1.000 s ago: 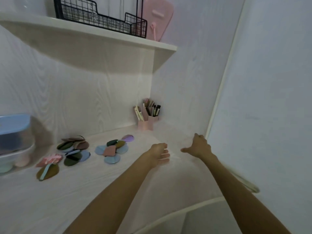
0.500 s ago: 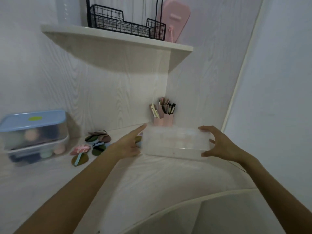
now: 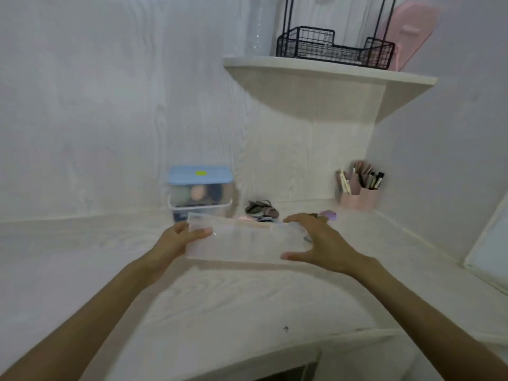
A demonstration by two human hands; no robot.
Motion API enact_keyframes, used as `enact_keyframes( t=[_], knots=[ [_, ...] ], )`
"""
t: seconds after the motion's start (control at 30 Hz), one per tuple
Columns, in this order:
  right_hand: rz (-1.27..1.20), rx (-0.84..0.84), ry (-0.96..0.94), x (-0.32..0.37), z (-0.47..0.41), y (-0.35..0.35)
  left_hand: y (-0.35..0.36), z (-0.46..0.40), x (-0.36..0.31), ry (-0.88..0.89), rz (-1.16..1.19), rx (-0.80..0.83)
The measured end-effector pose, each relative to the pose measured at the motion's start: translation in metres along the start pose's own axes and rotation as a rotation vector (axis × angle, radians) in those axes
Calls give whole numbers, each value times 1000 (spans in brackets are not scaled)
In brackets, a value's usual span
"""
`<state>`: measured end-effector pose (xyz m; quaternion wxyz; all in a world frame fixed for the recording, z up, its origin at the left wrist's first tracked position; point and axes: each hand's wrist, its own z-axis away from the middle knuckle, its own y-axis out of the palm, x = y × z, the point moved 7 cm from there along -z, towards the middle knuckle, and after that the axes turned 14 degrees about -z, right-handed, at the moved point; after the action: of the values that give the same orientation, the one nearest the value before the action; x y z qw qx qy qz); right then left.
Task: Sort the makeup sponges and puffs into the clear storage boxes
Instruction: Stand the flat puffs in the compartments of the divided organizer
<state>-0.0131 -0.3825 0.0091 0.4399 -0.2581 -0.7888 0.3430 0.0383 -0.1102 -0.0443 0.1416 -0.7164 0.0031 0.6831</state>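
1. Since the earlier frame, the clear storage box [image 3: 244, 240] sits further left in view, in front of the stacked boxes, with both hands on its ends.
2. Left hand [image 3: 176, 240] grips the left end, thumb on the near wall.
3. Right hand [image 3: 319, 243] clasps the right end, fingers over the rim.
4. Puffs [image 3: 261, 210] lie just behind the box on the desk [image 3: 220, 298].
5. Blue-lidded box [image 3: 200, 185] carries a yellow label, writing unreadable.
6. Pink brush holder [image 3: 360, 199] stands far right.
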Motion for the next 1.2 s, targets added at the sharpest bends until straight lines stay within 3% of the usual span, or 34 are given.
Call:
enact_keyframes(
  t=[0.1, 0.27, 0.43, 0.57, 0.87, 0.97, 1.1, 1.2],
  knots=[
    [29, 29, -166, 34, -29, 52, -51, 25, 22, -5, 43, -110],
    [180, -105, -440, 70, -59, 107, -98, 58, 56, -13, 183, -155],
    [387, -340, -641, 85, -60, 109, -113, 53, 66, 9, 124, -184],
    [544, -416, -730, 82, -49, 106, -100, 52, 65, 0, 101, -235],
    [563, -265, -616, 86, -61, 95, -85, 54, 56, -37, 81, -271],
    [512, -154, -606, 109, -70, 108, -83, 58, 54, -24, 64, -287],
    [400, 117, -594, 142, -84, 143, -85, 63, 50, -15, -24, -313],
    [317, 161, -546, 147, -93, 148, -84, 66, 46, 21, -84, -352]
  ],
)
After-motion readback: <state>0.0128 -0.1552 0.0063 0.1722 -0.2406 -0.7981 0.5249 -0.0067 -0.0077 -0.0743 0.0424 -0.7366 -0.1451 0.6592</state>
